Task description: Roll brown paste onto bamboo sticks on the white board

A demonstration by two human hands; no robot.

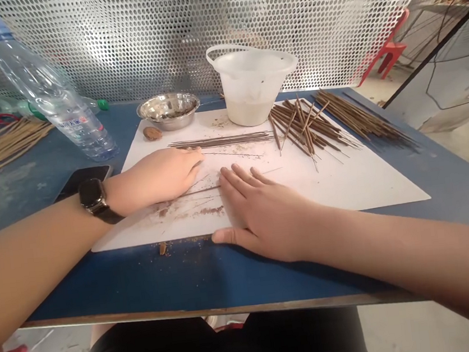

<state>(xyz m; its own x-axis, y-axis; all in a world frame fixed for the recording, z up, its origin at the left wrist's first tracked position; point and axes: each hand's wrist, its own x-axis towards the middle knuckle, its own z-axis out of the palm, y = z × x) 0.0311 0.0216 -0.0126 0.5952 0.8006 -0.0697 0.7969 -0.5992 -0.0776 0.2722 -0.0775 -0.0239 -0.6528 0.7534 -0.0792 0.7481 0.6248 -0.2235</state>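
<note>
My right hand (263, 206) lies flat on the white sheet (367, 189), fingers stretched out and thumb apart. Under its fingers runs a thin brown incense stick (204, 190), whose other end passes beneath my left hand (162, 173). That hand is closed, fingers bent and together; its fingertips touch down beside a row of thin incense sticks (222, 141). From near those fingertips a fine bare stick (232, 154) reaches right; whether they pinch it is hidden. Brown crumbs (212, 210) lie between the hands.
Behind stand a metal bowl (171, 121), a brown lump (152, 133) and a white bucket (248, 109) with cloudy liquid. Thicker coated sticks (307, 128) pile at right beside another bundle (359, 116). At left are a water bottle (70, 115), a phone (72, 182) and bare sticks (6, 146).
</note>
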